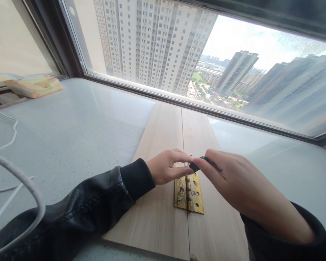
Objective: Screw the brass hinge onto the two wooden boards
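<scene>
Over the upper end of a brass-coloured hinge (195,195), both hands meet. My right hand (225,174) is closed round a small black tool (195,166), most of it hidden by the fingers; its exact kind does not show. With thumb and fingertips pinched, my left hand (165,166) grips the front end of that tool. The worn hinge lies flat, its knuckle along the seam between two pale wooden boards (163,217). Screws stand in its left leaf, while open holes show in the right leaf.
The boards rest on a speckled white windowsill (97,123). A white cable (29,185) loops at the left, close to my left sleeve. A tissue pack (34,86) sits in the far left corner. The window frame (157,96) borders the sill.
</scene>
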`<state>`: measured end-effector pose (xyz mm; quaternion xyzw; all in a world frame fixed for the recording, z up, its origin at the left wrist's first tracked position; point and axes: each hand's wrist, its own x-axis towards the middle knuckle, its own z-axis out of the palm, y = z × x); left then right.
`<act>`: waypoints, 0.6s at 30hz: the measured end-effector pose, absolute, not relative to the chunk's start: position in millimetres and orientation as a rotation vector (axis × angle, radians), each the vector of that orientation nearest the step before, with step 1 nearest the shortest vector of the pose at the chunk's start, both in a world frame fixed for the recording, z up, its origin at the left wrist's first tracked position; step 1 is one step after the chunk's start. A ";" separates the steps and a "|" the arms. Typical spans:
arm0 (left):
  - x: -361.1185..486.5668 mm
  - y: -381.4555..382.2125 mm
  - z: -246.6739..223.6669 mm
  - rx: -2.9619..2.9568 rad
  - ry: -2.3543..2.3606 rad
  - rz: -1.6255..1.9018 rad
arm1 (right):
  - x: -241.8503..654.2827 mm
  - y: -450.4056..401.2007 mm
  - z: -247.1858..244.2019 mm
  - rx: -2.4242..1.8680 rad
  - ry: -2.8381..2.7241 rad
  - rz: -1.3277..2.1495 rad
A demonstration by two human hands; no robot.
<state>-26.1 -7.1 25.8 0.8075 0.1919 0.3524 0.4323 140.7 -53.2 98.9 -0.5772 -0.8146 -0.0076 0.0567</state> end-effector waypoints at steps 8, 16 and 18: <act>-20.1 -16.1 20.3 1.892 0.736 1.114 | 141.0 -57.7 105.6 -1.761 -2.476 -0.004; -19.3 -18.8 21.4 1.918 0.793 1.111 | 123.7 -61.9 98.1 -1.933 -2.327 -0.313; -21.1 -16.0 23.5 1.983 0.650 1.064 | 124.6 -60.6 97.2 -1.829 -2.374 -0.274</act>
